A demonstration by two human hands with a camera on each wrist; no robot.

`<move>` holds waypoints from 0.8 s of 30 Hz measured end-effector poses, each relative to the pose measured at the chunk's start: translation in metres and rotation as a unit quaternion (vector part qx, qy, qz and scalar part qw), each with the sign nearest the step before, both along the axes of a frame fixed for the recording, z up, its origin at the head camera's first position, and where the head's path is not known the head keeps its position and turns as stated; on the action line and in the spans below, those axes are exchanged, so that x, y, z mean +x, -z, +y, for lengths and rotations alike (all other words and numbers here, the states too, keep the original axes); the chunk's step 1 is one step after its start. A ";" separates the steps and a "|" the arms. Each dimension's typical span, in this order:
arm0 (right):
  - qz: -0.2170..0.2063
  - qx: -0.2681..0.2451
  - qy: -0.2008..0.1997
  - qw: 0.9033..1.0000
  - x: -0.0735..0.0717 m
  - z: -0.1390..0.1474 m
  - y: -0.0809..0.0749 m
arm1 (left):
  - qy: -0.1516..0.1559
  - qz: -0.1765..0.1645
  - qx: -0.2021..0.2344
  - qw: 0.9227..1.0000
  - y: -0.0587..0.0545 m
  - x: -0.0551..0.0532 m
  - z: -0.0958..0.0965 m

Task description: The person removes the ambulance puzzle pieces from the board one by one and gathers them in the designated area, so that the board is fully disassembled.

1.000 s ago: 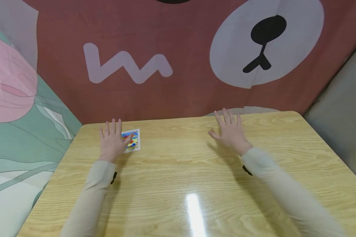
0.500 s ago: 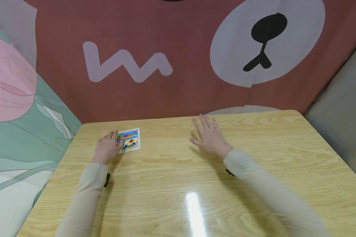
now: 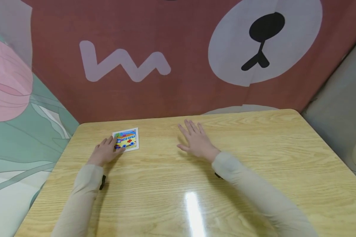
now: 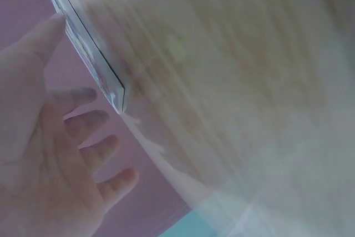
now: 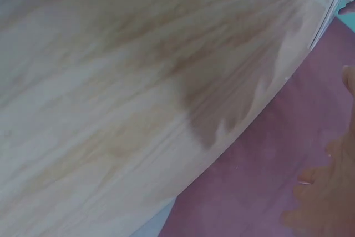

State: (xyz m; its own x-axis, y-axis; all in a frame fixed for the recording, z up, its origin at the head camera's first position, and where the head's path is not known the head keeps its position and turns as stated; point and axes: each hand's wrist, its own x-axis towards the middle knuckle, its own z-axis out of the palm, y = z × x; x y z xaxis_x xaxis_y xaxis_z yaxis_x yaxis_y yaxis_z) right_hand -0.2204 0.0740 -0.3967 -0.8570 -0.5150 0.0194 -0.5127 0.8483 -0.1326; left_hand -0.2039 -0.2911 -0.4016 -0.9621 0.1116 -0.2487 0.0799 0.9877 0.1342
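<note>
A person's left hand [image 3: 104, 152], fingers loosely extended, hides part of the left edge of a picture card [image 3: 126, 139] lying toward the desk's [image 3: 154, 174] far left; contact is hard to judge. The right hand [image 3: 198, 143], fingers spread, hovers well apart, cut off in the right wrist view.

We see a pale yellow, wood-grained table [image 3: 160, 177] with rounded far corners, spreading across the head view's lower half; left of centre on it, we find a flat, white-bordered, square picture card [image 3: 129, 139] showing a yellow ambulance.
</note>
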 end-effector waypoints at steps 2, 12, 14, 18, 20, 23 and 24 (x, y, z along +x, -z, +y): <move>-0.004 0.005 -0.008 1.000 0.002 -0.005 0.001 | -0.001 -0.010 0.006 1.000 0.001 0.000 0.000; -0.013 0.013 -0.043 0.999 0.009 -0.029 0.000 | -0.002 -0.032 0.015 0.999 0.002 -0.002 0.002; -0.016 0.013 -0.048 0.999 0.010 -0.035 0.000 | 0.005 -0.030 0.020 0.999 0.003 -0.001 0.003; -0.027 0.007 -0.067 0.997 0.012 -0.046 0.000 | 0.021 -0.029 0.031 0.999 0.004 0.001 0.004; -0.032 0.005 -0.078 0.996 0.014 -0.052 -0.001 | 0.028 -0.029 0.036 0.999 0.005 0.002 0.005; -0.037 0.009 -0.091 0.995 0.015 -0.060 -0.002 | 0.037 -0.028 0.040 0.998 0.005 0.003 0.007; -0.038 0.011 -0.093 0.995 0.016 -0.062 -0.002 | 0.040 -0.027 0.041 0.998 0.005 0.003 0.008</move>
State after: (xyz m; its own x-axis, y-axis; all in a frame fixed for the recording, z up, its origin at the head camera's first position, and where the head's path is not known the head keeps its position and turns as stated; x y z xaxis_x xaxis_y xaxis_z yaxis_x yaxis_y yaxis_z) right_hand -0.2045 0.0119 -0.3943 -0.7456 -0.6641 -0.0554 -0.6499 0.7430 -0.1600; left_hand -0.2007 -0.2835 -0.4063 -0.9347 0.2098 -0.2871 0.1488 0.9641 0.2200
